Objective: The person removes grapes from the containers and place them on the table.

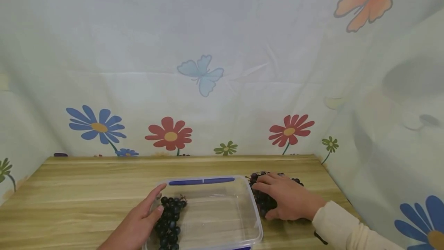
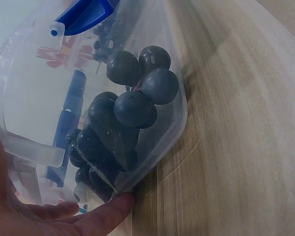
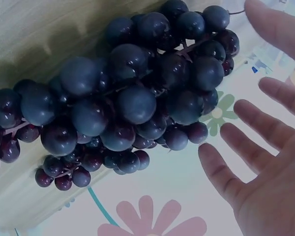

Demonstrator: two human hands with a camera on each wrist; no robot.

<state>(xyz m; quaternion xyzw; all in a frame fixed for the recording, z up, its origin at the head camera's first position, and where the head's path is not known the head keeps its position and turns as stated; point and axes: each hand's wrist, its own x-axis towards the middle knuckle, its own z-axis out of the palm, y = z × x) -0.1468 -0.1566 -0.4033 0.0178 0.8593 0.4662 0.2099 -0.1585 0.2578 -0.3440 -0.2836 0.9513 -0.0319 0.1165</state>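
A clear plastic box with blue clips stands before me, its top uncovered. Inside, along its left side, lies a bunch of dark grapes, also visible through the wall in the left wrist view. My left hand rests against the box's left side, fingers extended along the outer wall. To the right of the box, a second bunch of dark grapes lies on the table. My right hand is over this bunch in the head view; the right wrist view shows its fingers spread beside the grapes.
The wood-grain table runs back to a pale curtain printed with flowers and butterflies. The curtain also encloses both sides. A small dark object sits at the table's back left corner.
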